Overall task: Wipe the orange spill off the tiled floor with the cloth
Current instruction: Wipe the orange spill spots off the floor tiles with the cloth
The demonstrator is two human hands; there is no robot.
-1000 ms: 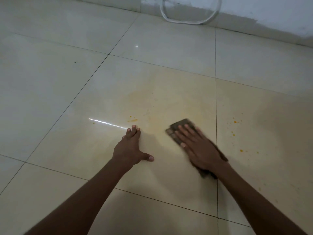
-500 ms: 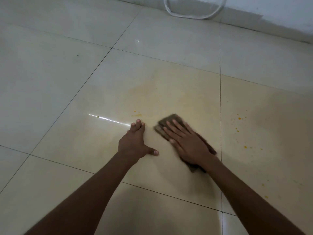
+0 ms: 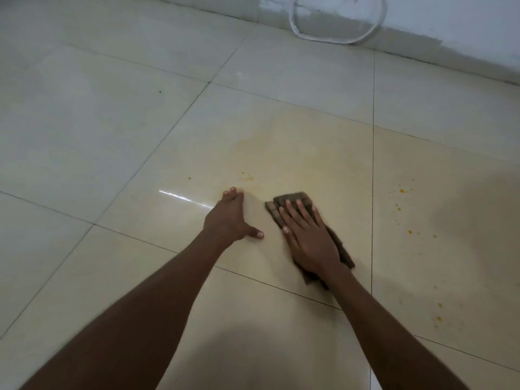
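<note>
A folded brown cloth [image 3: 292,199] lies flat on the cream tiled floor [image 3: 112,136]. My right hand [image 3: 308,237] presses on it with straight, spread fingers and covers most of it. My left hand [image 3: 229,219] rests flat on the tile just left of the cloth, thumb out to the right. A faint orange smear [image 3: 281,147] spreads over the tile beyond both hands. A small orange blot [image 3: 247,179] sits just past my left fingertips. Orange droplets [image 3: 401,191] dot the tile to the right of the cloth.
A white wall with a grey base [image 3: 422,38] runs along the far edge of the floor. A loop of clear hose [image 3: 337,40] lies against it. More orange specks [image 3: 439,319] mark the tile at the right, near my right forearm.
My right hand slid the cloth left toward my left hand, then held about there. My left hand stayed planted on the tile. The view has tipped slightly.
</note>
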